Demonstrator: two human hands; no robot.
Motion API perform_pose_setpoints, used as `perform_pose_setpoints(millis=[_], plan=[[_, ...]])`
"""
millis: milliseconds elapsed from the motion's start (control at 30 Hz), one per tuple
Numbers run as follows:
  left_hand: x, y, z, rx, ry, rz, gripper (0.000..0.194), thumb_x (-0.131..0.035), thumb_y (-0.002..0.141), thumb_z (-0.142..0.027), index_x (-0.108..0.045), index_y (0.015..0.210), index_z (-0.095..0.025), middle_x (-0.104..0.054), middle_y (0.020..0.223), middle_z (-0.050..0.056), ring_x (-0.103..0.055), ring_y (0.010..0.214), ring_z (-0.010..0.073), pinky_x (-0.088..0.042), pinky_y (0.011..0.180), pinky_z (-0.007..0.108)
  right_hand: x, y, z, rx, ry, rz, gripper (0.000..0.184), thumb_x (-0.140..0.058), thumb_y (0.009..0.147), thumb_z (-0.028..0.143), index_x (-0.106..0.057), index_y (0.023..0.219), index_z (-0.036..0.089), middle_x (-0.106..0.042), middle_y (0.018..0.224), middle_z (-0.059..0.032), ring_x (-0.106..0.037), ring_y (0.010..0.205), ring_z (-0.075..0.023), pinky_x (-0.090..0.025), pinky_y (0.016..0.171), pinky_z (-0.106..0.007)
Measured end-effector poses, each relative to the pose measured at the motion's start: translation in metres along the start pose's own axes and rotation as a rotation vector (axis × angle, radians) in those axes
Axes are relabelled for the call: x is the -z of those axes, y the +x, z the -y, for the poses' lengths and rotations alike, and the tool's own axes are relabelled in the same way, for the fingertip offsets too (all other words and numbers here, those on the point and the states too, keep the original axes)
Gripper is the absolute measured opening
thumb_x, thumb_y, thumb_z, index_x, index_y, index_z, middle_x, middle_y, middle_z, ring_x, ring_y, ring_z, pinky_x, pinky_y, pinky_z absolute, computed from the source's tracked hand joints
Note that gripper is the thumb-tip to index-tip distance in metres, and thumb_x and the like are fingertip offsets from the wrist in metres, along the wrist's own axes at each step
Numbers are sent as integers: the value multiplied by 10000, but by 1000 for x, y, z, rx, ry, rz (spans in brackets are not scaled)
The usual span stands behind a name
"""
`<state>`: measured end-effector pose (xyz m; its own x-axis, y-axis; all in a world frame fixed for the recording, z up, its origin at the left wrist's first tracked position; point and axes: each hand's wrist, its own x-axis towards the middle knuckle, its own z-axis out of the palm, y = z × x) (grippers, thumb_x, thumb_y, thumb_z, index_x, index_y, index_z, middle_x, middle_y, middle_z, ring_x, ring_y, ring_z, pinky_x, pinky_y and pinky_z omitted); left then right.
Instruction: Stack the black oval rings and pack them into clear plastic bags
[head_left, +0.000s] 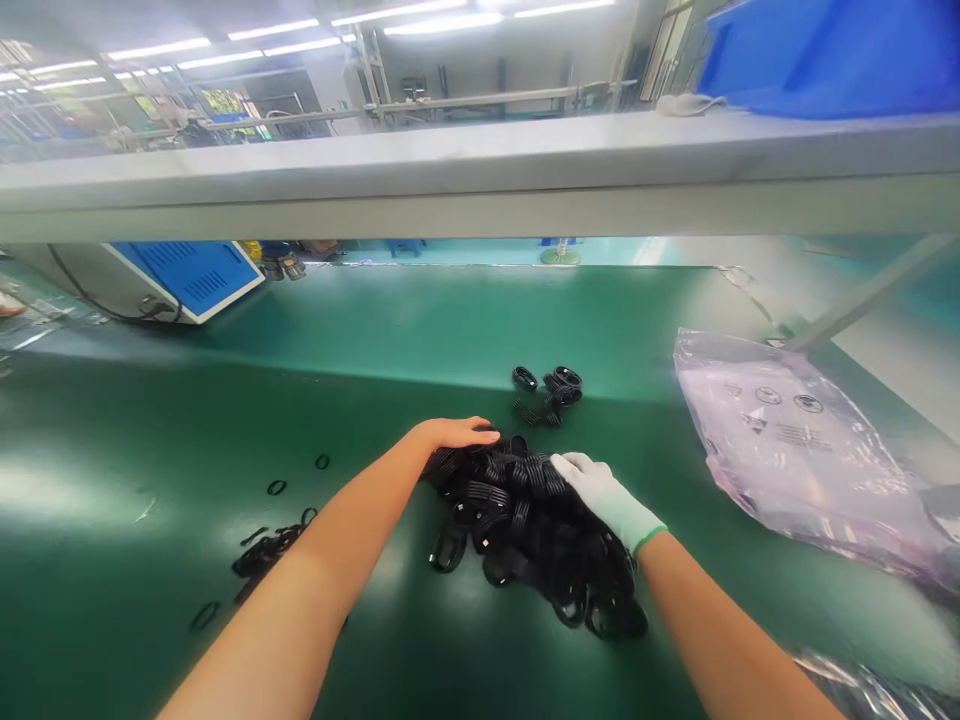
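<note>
Two containers show: a clear pinkish bag point(802, 450) lying flat on the green table point(150, 480) at right, its contents unreadable, and a blue bin point(825, 55) on the shelf above. Between the hands sits a pile of black coiled cables point(525, 530), glossy and tangled. The bare left hand point(454, 433) rests flat on the pile's far edge, fingers loosely spread, gripping nothing clearly. The gloved right hand point(600, 490) presses on top; whether it holds anything I cannot tell.
</note>
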<state>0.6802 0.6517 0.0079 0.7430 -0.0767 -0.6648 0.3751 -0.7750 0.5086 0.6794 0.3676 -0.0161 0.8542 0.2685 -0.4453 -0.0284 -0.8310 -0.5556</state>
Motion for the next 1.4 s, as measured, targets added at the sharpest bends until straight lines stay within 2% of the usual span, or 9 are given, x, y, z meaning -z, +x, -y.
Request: perform_pose_setpoints(millis=[367, 600, 800, 933, 1033, 1167, 1267, 1333, 1400], plan=[[-52, -46, -12, -47, 123, -91, 713, -526, 581, -696, -468, 1188, -326, -477, 1288, -14, -458, 1147, 220, -363, 928, 293, -36, -70, -17, -192, 79, 33, 794, -189, 682, 756, -422, 1243, 246, -437, 1180, -186, -500, 1068, -324, -375, 869, -480], [-21, -101, 50, 169, 259, -476, 458, -428, 804, -378, -389, 1246, -263, -415, 1300, 80, -366, 1209, 233, -290, 982, 366, -17, -83, -57, 29, 157, -74, 707, -391, 707, 589, -418, 1241, 127, -474, 1242, -187, -489, 1115, -291, -364, 945, -411], [-28, -115, 94, 277, 360, -487, 644, -715, 511, -259, -483, 1111, -270, -488, 1153, 91, -477, 1084, 299, -407, 857, 395, -20, -168, -65, -59, 304, -105, 590, -476, 668, 547, -491, 1144, 199, -587, 1140, -102, -560, 1026, -253, -454, 872, -335], [-43, -137, 85, 212, 401, -591, 572, -629, 608, -230, -444, 1148, -202, -445, 1156, 128, -497, 1051, 297, -406, 856, 409, -43, -224, -47, -18, 240, -153, 497, -489, 691, 524, -534, 1095, 237, -583, 1138, -70, -575, 986, -234, -481, 837, -322], [-77, -175, 63, 29, 286, -698, 604, -575, 662, -219, -366, 1228, -238, -368, 1252, 90, -476, 1082, 243, -388, 910, 368, -53, -249, -30, 83, 133, -375, 412, -500, 713, 493, -566, 1056, 274, -546, 1180, -48, -522, 1061, -248, -427, 922, -386], [-158, -219, 10, -429, -124, -493, 676, -615, 611, -156, -387, 1224, -326, -364, 1293, -10, -440, 1119, 178, -360, 977, 303, -55, -262, -12, 159, 212, -512, 294, -425, 800, 407, -576, 997, 249, -584, 1080, -49, -578, 932, -201, -492, 813, -345], [-207, -229, -19, -452, -349, -405, 703, -629, 596, -148, -392, 1230, -335, -392, 1279, -11, -473, 1061, 171, -384, 955, 318, -57, -264, -28, 190, 257, -600, 273, -396, 830, 360, -553, 999, 215, -596, 1003, -62, -581, 870, -184, -500, 762, -331], [-225, -227, -23, -385, -421, -417, 685, -628, 600, -160, -400, 1225, -325, -416, 1251, -4, -491, 1020, 168, -392, 942, 333, -64, -268, -55, 240, 149, -725, 313, -435, 811, 349, -515, 1073, 199, -552, 1075, -89, -523, 987, -219, -443, 864, -403], [-236, -223, -19, -303, -444, -448, 654, -615, 613, -178, -408, 1219, -311, -432, 1226, 1, -497, 1001, 169, -398, 930, 343, -75, -273, -87, 314, -15, -699, 420, -508, 765, 354, -476, 1154, 200, -497, 1159, -107, -437, 1101, -261, -361, 942, -464]])
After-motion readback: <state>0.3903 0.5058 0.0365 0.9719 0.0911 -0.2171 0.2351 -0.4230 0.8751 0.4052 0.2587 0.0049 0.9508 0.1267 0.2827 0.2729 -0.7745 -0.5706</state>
